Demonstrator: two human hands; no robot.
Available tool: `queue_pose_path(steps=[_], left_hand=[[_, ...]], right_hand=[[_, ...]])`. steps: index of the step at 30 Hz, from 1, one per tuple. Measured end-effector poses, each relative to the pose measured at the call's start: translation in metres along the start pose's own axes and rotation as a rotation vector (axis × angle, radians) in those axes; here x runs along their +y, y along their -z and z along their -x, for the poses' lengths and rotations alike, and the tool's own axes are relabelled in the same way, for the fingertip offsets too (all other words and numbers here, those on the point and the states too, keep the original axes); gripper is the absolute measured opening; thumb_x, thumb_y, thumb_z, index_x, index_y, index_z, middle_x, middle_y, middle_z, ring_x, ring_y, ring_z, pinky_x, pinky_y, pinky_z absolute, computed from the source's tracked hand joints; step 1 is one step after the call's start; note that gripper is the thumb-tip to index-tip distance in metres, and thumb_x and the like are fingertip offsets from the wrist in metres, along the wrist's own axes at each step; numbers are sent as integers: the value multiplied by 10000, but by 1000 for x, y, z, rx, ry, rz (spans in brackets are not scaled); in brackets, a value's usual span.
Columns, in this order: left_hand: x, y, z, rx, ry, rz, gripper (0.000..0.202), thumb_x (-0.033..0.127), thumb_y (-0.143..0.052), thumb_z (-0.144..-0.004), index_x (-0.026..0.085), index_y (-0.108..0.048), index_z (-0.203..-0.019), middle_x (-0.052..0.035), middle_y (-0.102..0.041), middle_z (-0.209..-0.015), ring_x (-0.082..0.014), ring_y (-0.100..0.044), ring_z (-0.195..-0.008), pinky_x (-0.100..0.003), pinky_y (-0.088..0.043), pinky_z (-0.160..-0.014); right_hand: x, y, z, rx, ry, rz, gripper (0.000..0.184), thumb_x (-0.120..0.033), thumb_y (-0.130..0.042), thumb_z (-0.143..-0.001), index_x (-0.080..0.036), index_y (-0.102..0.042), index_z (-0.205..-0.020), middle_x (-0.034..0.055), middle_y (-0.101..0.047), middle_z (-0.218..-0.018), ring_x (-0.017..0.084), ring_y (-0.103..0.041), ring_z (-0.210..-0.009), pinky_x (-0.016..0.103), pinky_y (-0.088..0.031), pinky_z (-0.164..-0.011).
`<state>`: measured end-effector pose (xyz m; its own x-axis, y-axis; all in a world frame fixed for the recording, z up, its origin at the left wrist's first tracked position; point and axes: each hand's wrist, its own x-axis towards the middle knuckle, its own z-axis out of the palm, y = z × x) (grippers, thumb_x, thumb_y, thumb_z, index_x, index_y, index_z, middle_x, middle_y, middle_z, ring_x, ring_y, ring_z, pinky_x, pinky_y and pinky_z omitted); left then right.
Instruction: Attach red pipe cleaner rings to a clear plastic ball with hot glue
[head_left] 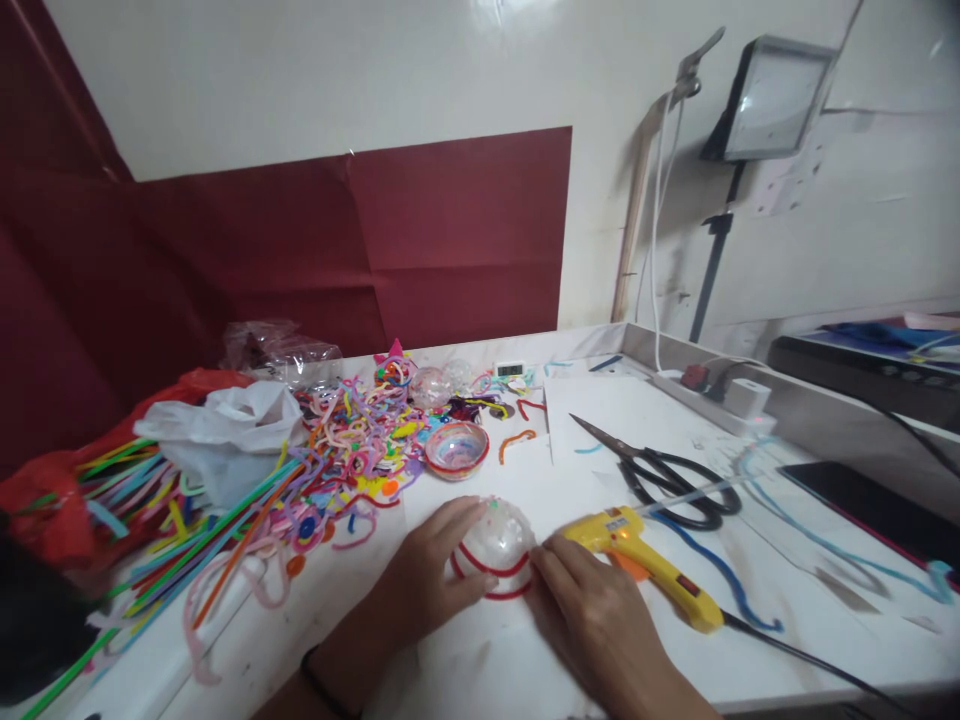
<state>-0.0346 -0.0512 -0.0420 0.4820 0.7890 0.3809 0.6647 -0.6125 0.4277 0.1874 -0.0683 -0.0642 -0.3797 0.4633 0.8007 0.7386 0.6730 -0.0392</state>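
A clear plastic dome (pixel 496 545) with a red pipe-cleaner rim lies flat side down on the white table (pixel 750 640). My left hand (pixel 431 570) cups its left side, fingers curled against it. My right hand (pixel 592 610) presses its fingertips against the dome's right lower edge, on the red rim. A yellow hot-glue gun (pixel 660 565) lies just right of my right hand, its nozzle pointing left toward the dome.
Black scissors (pixel 660 470) lie behind the glue gun. A small pink-rimmed bowl (pixel 457 449) sits beyond the dome. A heap of coloured pipe cleaners (pixel 315 470) and plastic bags (pixel 225 420) fills the left. A blue pipe cleaner (pixel 720 570) and a dark tablet (pixel 877 510) lie right.
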Motion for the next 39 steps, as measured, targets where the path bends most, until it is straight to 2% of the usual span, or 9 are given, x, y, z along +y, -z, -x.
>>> queue_pose_path(steps=[9, 15, 23, 27, 34, 39], left_hand=[[4, 1, -2, 74, 18, 117, 617, 206, -743, -707, 121, -565, -1292, -165, -586, -1348, -271, -551, -1235, -394, -437, -1070], [9, 2, -2, 115, 49, 212, 618, 159, -759, -664, 120, -606, -1261, -155, -612, -1322, -259, -581, -1199, -364, -440, -1060], [16, 4, -4, 125, 100, 230, 619, 113, -754, -636, 93, -631, -1242, -162, -634, -1296, -262, -588, -1193, -338, -437, -1058], [16, 4, -4, 120, 116, 231, 614, 120, -744, -643, 89, -629, -1245, -168, -626, -1304, -269, -586, -1194, -357, -434, -1062], [21, 9, -4, 107, 133, 219, 602, 69, -688, -636, 84, -631, -1235, -171, -630, -1299, -268, -577, -1206, -376, -433, -1063], [22, 12, -5, 110, 112, 227, 600, 57, -667, -650, 72, -618, -1248, -175, -626, -1302, -259, -575, -1210, -368, -433, -1062]], right_hand=[[-3, 0, 2, -11, -4, -111, 287, -242, -414, -991, -178, -619, -801, 43, -580, -720, 171, -558, -616, 291, -347, -554], [2, -1, 5, -43, 29, -91, 245, -275, -430, -1000, -185, -623, -879, 53, -613, -786, 174, -597, -669, 283, -401, -579], [8, -5, 9, -77, 49, -48, 201, -287, -485, -974, -197, -607, -841, 42, -621, -755, 175, -626, -646, 269, -454, -568], [6, -3, 9, -91, 88, -22, 195, -304, -478, -973, -186, -611, -892, 58, -630, -776, 194, -629, -678, 273, -442, -558], [-2, 0, 0, -72, -13, -27, 257, -330, -479, -971, -215, -549, -752, 8, -541, -669, 158, -566, -547, 267, -371, -495], [-4, -1, -2, -44, -42, -12, 283, -346, -444, -980, -217, -540, -748, 8, -538, -660, 164, -567, -549, 269, -368, -497]])
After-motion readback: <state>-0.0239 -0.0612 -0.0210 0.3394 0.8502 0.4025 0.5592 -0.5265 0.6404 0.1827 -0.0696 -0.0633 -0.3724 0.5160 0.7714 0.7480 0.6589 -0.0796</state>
